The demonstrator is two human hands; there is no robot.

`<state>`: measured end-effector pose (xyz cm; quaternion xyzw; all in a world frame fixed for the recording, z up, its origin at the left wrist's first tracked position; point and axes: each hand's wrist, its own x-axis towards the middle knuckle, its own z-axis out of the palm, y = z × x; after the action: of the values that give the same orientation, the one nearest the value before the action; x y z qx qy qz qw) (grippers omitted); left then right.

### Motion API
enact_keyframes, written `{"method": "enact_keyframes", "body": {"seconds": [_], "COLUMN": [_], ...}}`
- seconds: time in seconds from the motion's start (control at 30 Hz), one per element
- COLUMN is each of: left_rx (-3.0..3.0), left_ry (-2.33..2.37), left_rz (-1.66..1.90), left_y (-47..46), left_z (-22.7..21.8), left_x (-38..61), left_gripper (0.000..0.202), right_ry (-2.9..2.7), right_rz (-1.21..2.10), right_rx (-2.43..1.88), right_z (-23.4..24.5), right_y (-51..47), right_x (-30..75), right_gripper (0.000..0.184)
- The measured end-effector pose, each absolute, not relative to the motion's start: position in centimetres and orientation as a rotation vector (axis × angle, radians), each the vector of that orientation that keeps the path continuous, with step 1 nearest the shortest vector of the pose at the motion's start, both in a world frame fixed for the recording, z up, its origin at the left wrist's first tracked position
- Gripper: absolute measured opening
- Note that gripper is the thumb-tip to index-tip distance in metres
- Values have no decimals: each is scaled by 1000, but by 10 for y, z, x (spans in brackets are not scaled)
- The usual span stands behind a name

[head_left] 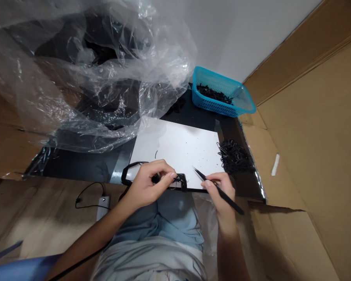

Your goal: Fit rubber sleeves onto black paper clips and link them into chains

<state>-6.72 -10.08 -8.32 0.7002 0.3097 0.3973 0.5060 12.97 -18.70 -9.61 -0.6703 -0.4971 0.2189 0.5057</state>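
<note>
Left hand (148,185) hides part of the black strip (179,181); plastic (41,89) blurs the dark pile (105,50) beneath; specks (186,141) on the white board (175,148) are too small to tell.

1. Clear plastic film (84,74): crinkled, glossy.
2. Blue plastic basket (212,104): smooth, faintly shiny.
3. White board (178,148): smooth, soft sheen.
4. Black worktop (190,117): glossy.
5. Black tweezers (224,194): matt.
6. Black loops (234,158): dull, rubbery-looking.
7. Brown cardboard (310,136): rough, matt.
</note>
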Motion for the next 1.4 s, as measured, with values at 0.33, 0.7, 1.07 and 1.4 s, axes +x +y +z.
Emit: {"method": "enact_keyframes", "body": {"seconds": [0.33,0.7,1.07,1.4], "left_rx": [1565,1560,1291,2012], "left_ry": [746,656,603,881], "left_rz": [813,816,777,839], "left_y": [-103,-100,-91,-103], "left_z": [-88,-85,-87,-71], "left_x": [-66,-72,-81,-75], "left_gripper": [20,15,23,43], "right_ry": [-1120,-1074,-641,-778], "right_rz": [401,888,1464,1270], "right_rx": [-1497,-1291,-1134,-1190], "right_z": [-95,-90,-82,-68], "right_y": [-201,-159,-149,-157], "right_x": [126,84,106,98], "right_gripper": [18,7,20,16]}}
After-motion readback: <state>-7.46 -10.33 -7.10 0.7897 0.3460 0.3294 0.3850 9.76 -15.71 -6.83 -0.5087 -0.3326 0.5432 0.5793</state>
